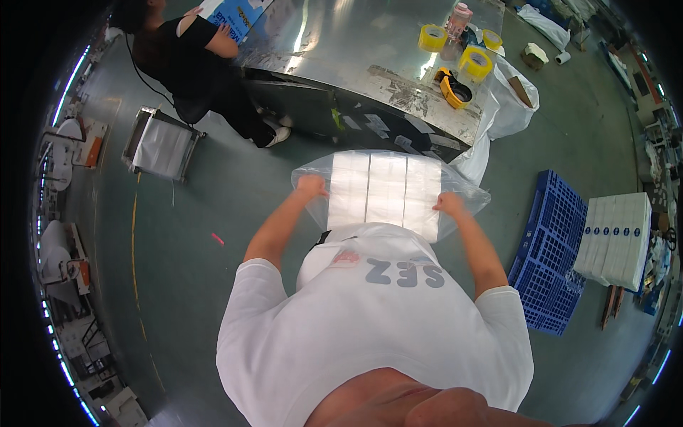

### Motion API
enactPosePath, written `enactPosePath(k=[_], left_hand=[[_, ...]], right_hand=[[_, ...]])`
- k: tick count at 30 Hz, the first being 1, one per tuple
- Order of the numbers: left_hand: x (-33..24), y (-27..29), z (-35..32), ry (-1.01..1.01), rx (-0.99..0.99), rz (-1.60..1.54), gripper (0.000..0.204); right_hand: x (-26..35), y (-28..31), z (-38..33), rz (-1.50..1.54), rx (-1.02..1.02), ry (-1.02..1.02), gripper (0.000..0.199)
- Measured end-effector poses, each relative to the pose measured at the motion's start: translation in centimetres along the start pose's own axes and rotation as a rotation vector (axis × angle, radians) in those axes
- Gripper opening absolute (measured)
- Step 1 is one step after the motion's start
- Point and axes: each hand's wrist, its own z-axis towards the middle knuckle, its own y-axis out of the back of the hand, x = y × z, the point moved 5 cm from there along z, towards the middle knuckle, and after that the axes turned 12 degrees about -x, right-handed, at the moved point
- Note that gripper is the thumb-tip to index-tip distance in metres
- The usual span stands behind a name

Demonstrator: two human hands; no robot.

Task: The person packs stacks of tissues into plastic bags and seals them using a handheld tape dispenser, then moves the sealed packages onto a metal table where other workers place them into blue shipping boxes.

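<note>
Nearest to the camera, at the lower edge, chin (448, 409) of the wearer; past it, white T-shirt (377, 320); in front of the waist, rows of white packs (385, 186) inside a clear bag (464, 186), near the metal table (320, 43); as for contact with it or support from beneath, cannot tell. Left hand (311, 186) with fingers curled closed on plastic at the bag's left side; right hand (449, 203) likewise closed at the right side; on the packs themselves, no visible grip. Could tear at either side, from weight hanging on thin film; could tip and spill, from uneven lifting; might snag on the table corner or nearby white sack (506, 117), from passing too close; could drop to the floor (185, 270), from slick plastic slipping through.
</note>
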Motion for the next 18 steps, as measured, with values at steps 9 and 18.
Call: enactPosePath(k=[9,18], left_hand=[[-3.6,4.7,-5.6,-0.247,-0.918,-0.041,0.017],[-11.6,-6.0,-7.7,-0.752,-0.311,0.033,0.044]], right_hand=[[-2.8,-2.8,2.8,-0.291,-0.444,-0.069,0.024],[4.5,0.0,1.7,-0.033,-0.688,0.158,0.032]])
